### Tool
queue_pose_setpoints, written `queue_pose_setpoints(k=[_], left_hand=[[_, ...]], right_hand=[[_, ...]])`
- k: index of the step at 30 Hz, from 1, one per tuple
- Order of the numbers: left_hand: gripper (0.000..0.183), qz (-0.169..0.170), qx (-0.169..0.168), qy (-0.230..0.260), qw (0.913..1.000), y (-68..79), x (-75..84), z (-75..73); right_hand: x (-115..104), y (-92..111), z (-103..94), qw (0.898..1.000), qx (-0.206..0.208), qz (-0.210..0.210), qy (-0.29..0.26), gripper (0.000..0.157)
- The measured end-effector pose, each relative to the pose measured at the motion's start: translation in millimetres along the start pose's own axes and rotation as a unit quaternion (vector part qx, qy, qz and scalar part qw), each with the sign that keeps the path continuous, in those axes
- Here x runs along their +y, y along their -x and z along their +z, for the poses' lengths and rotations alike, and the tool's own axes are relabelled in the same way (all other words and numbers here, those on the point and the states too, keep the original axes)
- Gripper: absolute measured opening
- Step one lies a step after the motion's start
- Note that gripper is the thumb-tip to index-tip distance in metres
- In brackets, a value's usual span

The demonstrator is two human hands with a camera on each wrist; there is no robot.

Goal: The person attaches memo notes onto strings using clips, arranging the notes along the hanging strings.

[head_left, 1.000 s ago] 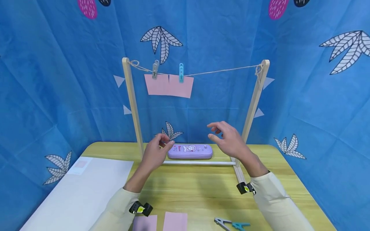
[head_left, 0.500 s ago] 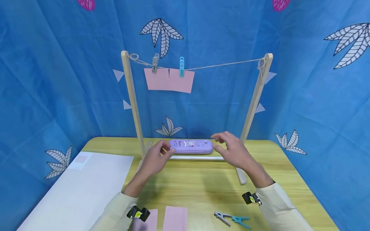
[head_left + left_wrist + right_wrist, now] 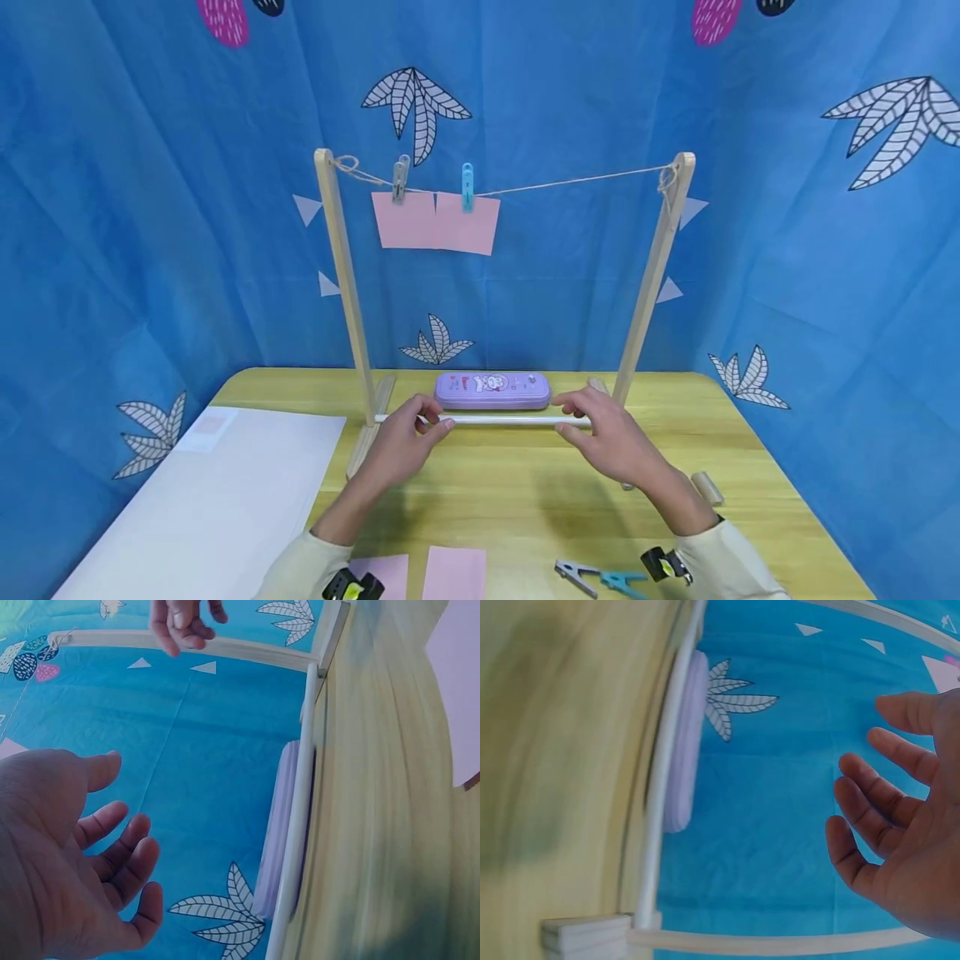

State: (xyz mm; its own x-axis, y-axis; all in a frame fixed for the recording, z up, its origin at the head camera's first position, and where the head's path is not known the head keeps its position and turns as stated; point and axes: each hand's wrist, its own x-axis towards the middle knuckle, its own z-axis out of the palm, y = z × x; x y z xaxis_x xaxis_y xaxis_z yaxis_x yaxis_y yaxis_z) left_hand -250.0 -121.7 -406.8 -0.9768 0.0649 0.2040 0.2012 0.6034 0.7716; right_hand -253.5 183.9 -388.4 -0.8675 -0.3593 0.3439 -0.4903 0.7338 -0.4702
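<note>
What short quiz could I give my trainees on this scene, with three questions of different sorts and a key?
1. How many pegs are clipped on the string?
2. True or false: the right hand holds a card.
3. Fill in: the ___ lies on the table just behind the rod.

Key:
1. Two.
2. False; the right hand holds nothing.
3. Purple case.

Even, bright light fills the head view, which is fairly sharp, with soft shadows on the yellow wood-grain worktop [image 3: 495,492]. Both wrist views look dimmer and hazier; the grain blurs, and the pale wooden upright post [image 3: 780,944] bows in the right one.
</note>
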Motion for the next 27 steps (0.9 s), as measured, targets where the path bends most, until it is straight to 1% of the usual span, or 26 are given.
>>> queue_pose_setpoints(k=[3, 7, 11, 15, 21, 25, 27], left_hand=[[0.02, -0.006, -0.001, -0.003, 1.0, 5.1, -5.0, 1.7], [0.019, 0.0, -0.005, -0.008, 1.0, 9.6, -10.6, 4.9], [0.02, 0.005, -0.022, -0.018, 0.9996, 13.7, -17.3, 10.0], [0.023, 0.004, -0.055, -0.028, 0.9981, 20.2, -21.9, 12.5], [0.027, 0.019, -0.106, -0.054, 0.9928, 30.7, -28.1, 14.4], [0.03, 0.018, -0.126, -0.053, 0.9905, 36.1, -30.5, 15.4], [0.031, 0.017, -0.145, -0.049, 0.9881, 38.9, -30.6, 15.4]], right_hand=[[2.8, 9.9, 8.1, 1.0, -0.005, 0.004, 0.003, 0.028], [6.2, 22.3, 18.0, 1.0, -0.023, 0.018, -0.002, 0.027], [9.1, 34.2, 28.5, 0.999, -0.044, 0.02, -0.008, 0.025], [9.1, 44.6, 34.5, 0.998, -0.066, 0.013, -0.011, 0.023], [9.2, 58.2, 36.5, 0.994, -0.11, 0.002, -0.022, 0.026], [10.6, 64.8, 37.1, 0.99, -0.139, -0.004, -0.019, 0.029], [11.6, 67.9, 37.0, 0.988, -0.153, -0.003, -0.016, 0.029]])
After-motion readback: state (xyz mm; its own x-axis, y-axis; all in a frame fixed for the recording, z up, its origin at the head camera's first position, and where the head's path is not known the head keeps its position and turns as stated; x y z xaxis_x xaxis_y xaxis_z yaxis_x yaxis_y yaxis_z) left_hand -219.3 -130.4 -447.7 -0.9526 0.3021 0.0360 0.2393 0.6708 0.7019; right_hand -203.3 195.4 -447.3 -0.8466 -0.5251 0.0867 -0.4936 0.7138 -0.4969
